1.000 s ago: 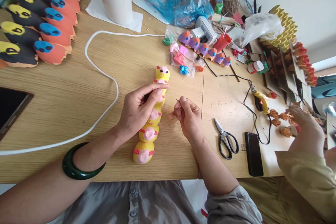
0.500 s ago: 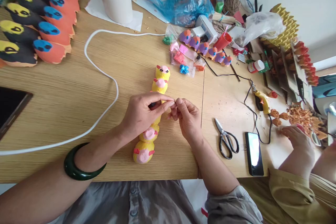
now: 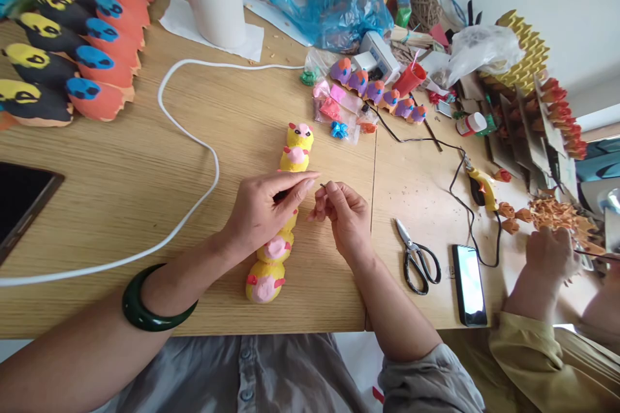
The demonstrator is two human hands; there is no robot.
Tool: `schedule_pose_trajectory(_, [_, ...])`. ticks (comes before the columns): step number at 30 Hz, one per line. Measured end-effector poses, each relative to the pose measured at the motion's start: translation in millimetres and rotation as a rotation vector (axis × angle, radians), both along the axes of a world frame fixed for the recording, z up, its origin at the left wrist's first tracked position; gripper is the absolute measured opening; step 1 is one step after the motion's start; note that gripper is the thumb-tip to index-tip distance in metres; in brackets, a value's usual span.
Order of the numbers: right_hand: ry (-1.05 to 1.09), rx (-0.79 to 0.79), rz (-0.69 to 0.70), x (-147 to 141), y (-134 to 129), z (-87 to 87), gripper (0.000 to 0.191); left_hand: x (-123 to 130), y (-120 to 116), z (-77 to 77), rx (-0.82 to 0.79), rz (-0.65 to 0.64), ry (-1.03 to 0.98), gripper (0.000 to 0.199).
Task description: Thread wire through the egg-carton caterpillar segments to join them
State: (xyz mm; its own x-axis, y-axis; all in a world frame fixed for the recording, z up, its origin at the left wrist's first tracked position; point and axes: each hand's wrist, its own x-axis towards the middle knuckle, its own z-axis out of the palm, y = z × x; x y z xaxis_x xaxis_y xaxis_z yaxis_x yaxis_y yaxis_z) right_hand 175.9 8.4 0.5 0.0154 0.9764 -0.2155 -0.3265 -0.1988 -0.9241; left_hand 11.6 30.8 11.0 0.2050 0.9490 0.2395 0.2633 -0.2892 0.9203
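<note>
A strip of yellow egg-carton cups (image 3: 274, 248) with pink snouts and red bits at the sides lies lengthwise on the table; the farthest cup has black eyes. My left hand (image 3: 261, 206) hovers over its middle and hides several cups. Its fingers are pressed together, thumb tip slightly apart below them, and something black shows in the crook of the hand, too covered to name. Just right of the strip, my right hand (image 3: 346, 216) pinches a tiny dark bit (image 3: 323, 186) between thumb and forefinger, its end pointing at my left fingertips.
Scissors (image 3: 416, 255) and a lit phone (image 3: 469, 284) lie to the right. Bags of coloured clay (image 3: 332, 106) and a purple-orange carton strip (image 3: 375, 90) lie beyond. A white cable (image 3: 216, 161) curves across the left side. Another person's hand (image 3: 552, 255) works at far right.
My fingertips, touching half a second ago, are now apart, and the tiny dark bit shows in my right pinch. The other person's hand at the right has shifted and closed.
</note>
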Motion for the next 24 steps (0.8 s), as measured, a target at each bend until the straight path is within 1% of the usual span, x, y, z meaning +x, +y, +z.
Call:
schedule_pose_trajectory(2, [-0.007, 0.0, 0.001, -0.1, 0.2, 0.3, 0.039, -0.1, -0.2, -0.1, -0.016, 0.001, -0.004, 0.026])
schedule_pose_trajectory(7, [-0.027, 0.001, 0.017, -0.5, -1.0, -0.1, 0.041, 0.1, 3.1, -5.8, 0.082, -0.013, 0.0, 0.016])
schedule_pose_trajectory(11, [-0.014, 0.002, 0.037, 0.2, -1.2, -1.0, 0.041, -0.2, 3.7, -6.1, 0.099, 0.015, 0.018, 0.014])
schedule_pose_trajectory(16, [0.014, -0.003, 0.01, 0.7, -0.6, 0.4, 0.037, -0.5, 3.1, -4.0, 0.091, 0.019, 0.018, 0.014])
schedule_pose_trajectory(21, [0.014, 0.015, 0.001, 0.5, -1.1, -0.6, 0.026, 0.0, 3.8, -4.1, 0.12, 0.01, 0.017, 0.013])
schedule_pose_trajectory(24, [-0.004, 0.018, -0.018, 0.3, -1.0, -0.3, 0.028, -0.2, 2.8, -3.1, 0.117, 0.011, 0.022, 0.014])
